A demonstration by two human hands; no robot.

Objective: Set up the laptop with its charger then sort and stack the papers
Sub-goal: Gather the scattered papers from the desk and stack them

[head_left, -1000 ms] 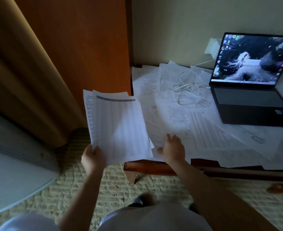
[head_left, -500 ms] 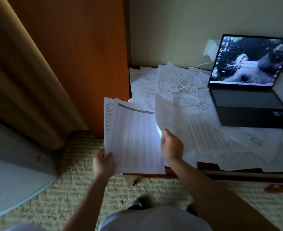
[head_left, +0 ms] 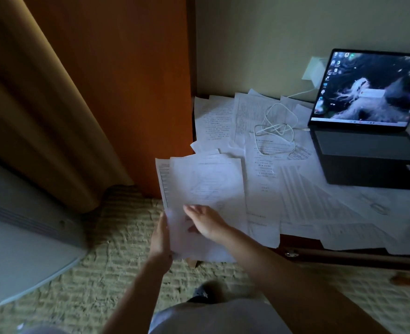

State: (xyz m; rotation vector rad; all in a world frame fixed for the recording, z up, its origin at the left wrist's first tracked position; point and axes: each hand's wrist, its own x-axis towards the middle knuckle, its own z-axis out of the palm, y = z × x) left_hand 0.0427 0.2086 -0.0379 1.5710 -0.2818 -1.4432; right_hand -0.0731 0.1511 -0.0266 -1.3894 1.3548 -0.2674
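Observation:
My left hand (head_left: 161, 237) grips the lower left edge of a small stack of printed papers (head_left: 206, 186) held in front of the desk's left corner. My right hand (head_left: 206, 222) lies on the top sheet of that stack, fingers spread. Many loose papers (head_left: 295, 189) cover the low desk. An open black laptop (head_left: 368, 141) with a lit screen stands at the right. A white charger cable (head_left: 275, 124) lies coiled on the papers and runs to a white wall adapter (head_left: 313, 71).
The low wooden desk edge (head_left: 344, 257) runs along the front right. A tall brown wooden panel (head_left: 126, 80) and a beige curtain (head_left: 30, 104) stand at the left. A white appliance (head_left: 18, 249) sits on the woven mat floor (head_left: 117, 249) at the lower left.
My right hand lifted a sheet off the desk and brought it left onto the stack in my left hand. The stack has shifted right, toward the desk corner.

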